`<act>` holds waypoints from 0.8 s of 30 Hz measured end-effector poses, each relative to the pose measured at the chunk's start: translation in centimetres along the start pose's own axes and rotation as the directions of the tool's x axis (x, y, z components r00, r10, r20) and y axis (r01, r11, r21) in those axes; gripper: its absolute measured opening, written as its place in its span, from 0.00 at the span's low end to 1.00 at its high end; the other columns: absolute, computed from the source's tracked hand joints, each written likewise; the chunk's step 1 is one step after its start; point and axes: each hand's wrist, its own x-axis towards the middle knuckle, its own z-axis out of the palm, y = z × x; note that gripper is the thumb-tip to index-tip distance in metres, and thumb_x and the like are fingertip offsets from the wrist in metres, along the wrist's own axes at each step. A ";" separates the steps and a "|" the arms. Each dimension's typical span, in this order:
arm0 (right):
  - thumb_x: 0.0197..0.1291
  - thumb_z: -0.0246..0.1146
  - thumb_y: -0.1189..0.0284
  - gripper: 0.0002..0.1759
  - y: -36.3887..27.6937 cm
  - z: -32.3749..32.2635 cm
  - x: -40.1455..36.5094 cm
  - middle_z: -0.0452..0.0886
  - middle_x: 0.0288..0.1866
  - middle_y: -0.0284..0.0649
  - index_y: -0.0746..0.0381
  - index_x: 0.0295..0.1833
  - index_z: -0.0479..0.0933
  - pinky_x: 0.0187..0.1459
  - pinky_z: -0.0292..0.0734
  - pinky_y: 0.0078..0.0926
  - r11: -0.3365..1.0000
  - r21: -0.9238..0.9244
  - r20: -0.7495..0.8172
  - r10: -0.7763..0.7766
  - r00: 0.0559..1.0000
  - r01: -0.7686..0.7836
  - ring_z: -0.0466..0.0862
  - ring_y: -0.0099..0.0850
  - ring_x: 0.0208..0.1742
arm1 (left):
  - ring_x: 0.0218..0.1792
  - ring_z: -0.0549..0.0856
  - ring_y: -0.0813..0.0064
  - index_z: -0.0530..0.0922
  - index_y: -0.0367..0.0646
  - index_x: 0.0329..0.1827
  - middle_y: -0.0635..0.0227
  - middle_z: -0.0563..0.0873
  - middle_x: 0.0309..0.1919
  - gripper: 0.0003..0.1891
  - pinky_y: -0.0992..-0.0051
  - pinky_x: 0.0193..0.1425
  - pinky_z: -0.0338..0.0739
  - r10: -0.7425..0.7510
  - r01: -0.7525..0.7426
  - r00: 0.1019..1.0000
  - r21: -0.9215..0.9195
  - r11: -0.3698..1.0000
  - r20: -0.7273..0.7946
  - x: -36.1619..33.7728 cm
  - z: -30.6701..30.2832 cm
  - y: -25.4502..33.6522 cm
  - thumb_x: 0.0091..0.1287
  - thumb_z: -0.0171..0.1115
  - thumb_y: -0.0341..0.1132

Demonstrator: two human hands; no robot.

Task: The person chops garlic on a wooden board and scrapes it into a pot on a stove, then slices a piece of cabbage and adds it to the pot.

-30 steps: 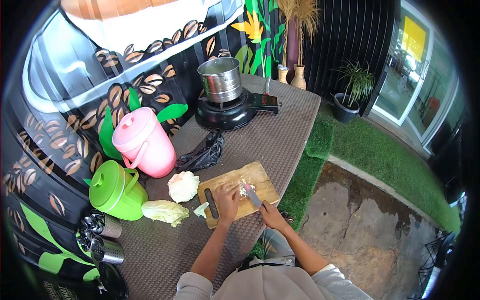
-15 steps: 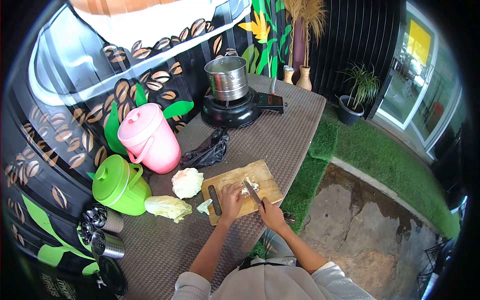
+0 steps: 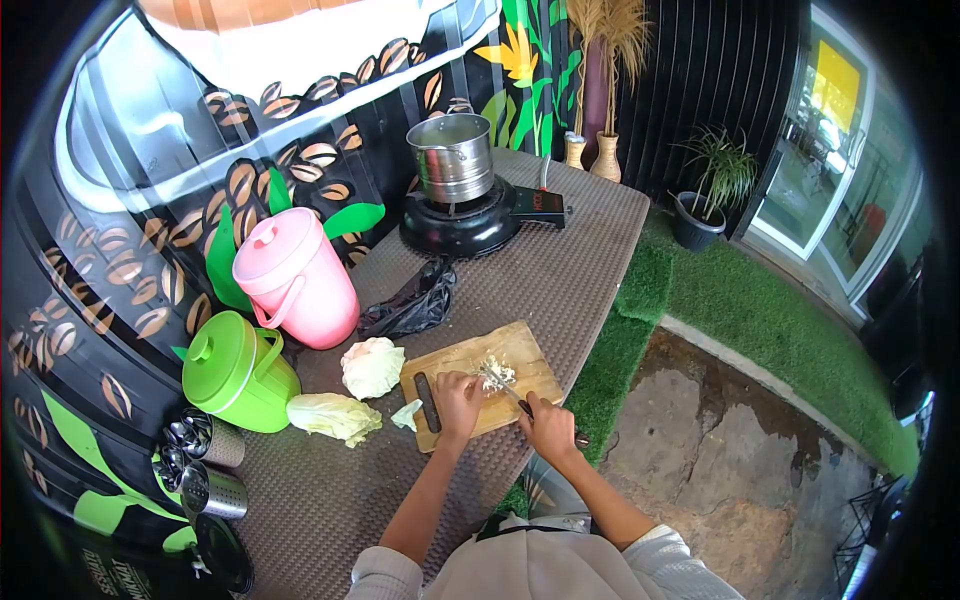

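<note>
No text, label or number is clear enough to read.

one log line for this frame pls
left hand: on cutting board, at chopped cabbage | right hand: grips knife, blade at the pile | beside board: cabbage pieces

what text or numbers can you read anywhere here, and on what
Red display on the cooker's control panel: glowing marks, too blurred to read.
White lettering on the black wall, lower left: too small and warped to read.
Knife, pink jug, green jug, pot: no text visible.
</note>
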 end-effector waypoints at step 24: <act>0.46 0.69 0.71 0.16 1.0 -2.0 0.3 0.75 0.31 0.42 0.59 0.41 0.73 0.34 0.77 0.37 0.993 -0.058 -0.125 -0.110 0.986 0.103 0.81 0.40 0.34 | 0.75 0.47 0.45 0.71 0.70 0.68 0.60 0.57 0.75 0.24 0.29 0.68 0.29 0.139 -0.227 0.953 0.328 0.917 0.271 -1.5 -0.3 2.9 0.70 0.47 0.58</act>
